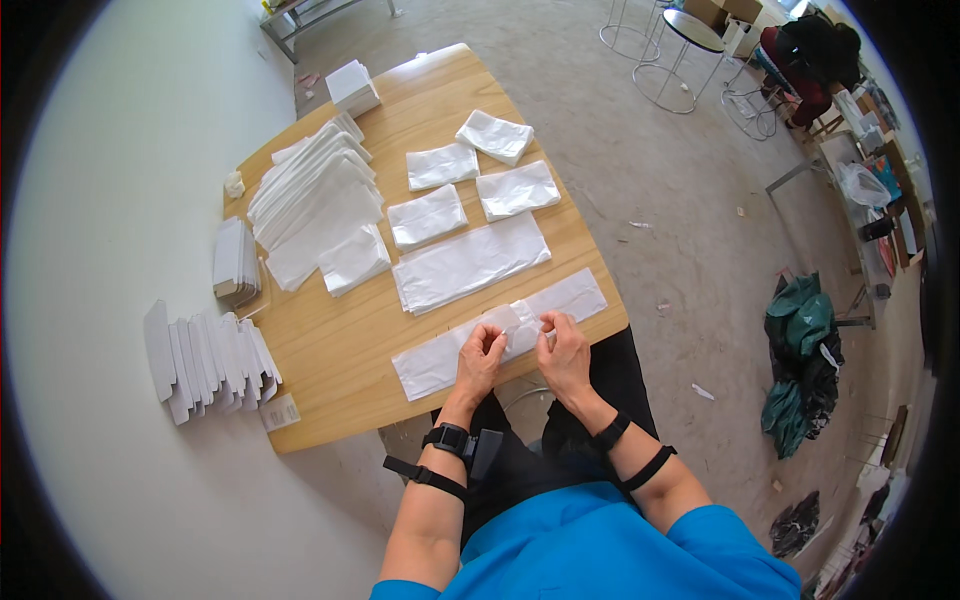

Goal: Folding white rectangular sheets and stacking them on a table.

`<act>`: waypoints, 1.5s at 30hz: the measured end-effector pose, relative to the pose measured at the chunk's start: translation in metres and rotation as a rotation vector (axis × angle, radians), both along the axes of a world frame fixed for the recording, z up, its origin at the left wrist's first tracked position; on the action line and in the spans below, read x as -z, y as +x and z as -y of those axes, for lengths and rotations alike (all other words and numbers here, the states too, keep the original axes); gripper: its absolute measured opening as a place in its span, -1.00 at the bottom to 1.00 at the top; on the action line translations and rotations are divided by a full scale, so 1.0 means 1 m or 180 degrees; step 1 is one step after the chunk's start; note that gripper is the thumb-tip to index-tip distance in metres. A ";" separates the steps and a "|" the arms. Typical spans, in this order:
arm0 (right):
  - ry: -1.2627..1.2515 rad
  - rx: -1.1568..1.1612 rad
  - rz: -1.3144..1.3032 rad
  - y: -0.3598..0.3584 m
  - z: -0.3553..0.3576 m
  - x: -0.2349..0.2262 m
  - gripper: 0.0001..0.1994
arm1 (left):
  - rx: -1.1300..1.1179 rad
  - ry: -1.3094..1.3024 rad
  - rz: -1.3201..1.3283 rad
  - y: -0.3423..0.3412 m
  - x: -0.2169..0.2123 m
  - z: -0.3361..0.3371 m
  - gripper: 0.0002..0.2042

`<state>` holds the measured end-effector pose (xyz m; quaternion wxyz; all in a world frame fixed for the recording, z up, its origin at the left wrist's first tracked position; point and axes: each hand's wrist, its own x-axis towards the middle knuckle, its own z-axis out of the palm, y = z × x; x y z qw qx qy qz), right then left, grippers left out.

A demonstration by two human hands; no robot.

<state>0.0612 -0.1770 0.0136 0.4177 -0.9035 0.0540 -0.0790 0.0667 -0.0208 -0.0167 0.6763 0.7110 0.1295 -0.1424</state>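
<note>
A long, narrow white folded sheet (430,365), thin and slightly creased, lies along the table's near edge. Over its middle, my left hand (480,358) pinches its thumb and fingertips together at a raised, translucent flap (497,320) of the sheet. Close beside it, my right hand (566,358) has its fingers curled in a pinch at the creased middle; the exact grip is partly hidden. Just beyond lies a wider folded white sheet (475,262). Farther back, several smaller folded white packets (427,216) rest in two rough columns.
On the wooden table (330,400), a fanned pile of white sheets (315,200) lies left. White box-like stacks (353,88) stand at the far edge and the left edge (235,258). Flat white cartons (210,360) lean by the wall. Another person (810,60) bends over at far right, near stools (693,30).
</note>
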 end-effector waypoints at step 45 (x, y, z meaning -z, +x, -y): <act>-0.0027 -0.1018 -0.0385 0.022 0.033 -0.013 -0.91 | 0.0367 -0.0368 -0.0054 0.006 0.004 -0.011 -0.91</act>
